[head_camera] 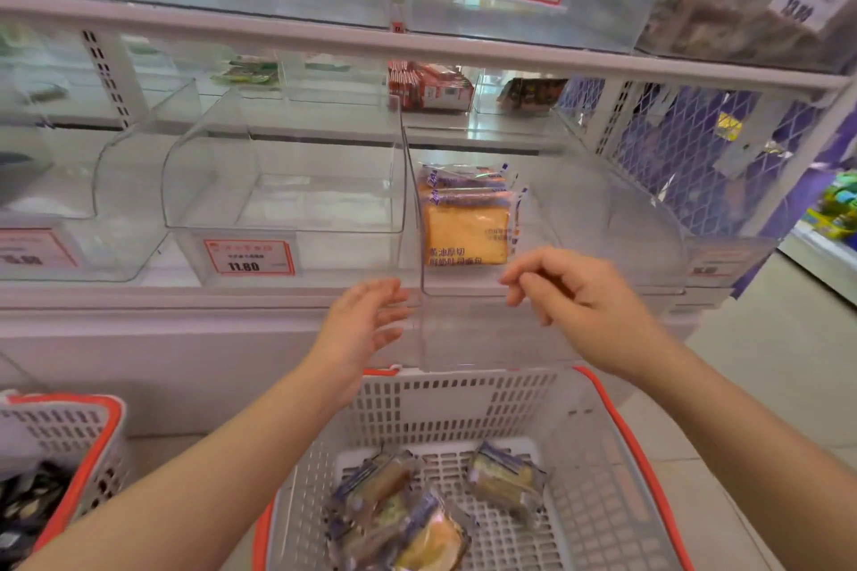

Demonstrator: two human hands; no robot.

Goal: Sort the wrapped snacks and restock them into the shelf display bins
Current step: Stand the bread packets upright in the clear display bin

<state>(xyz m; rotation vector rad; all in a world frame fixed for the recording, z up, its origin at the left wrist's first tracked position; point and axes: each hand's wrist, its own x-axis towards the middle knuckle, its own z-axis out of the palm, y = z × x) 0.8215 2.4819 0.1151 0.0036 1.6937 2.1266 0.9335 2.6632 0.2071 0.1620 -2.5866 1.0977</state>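
Bread packs [466,218] stacked upright in clear bin [556,325] on shelf, just beyond both hands. More snacks [417,519] low in near basket [617,422], below hands, nearer left arm. Left hand [366,320] fingers straight, empty, at bin's left corner. Right hand [570,287] fingers loosely curled, empty, at bin's front rim.

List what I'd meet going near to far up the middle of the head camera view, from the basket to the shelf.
Wrapped snacks in the white basket → left hand and right hand at the clear bin's front → wrapped bread packs standing in that bin → red packets behind.
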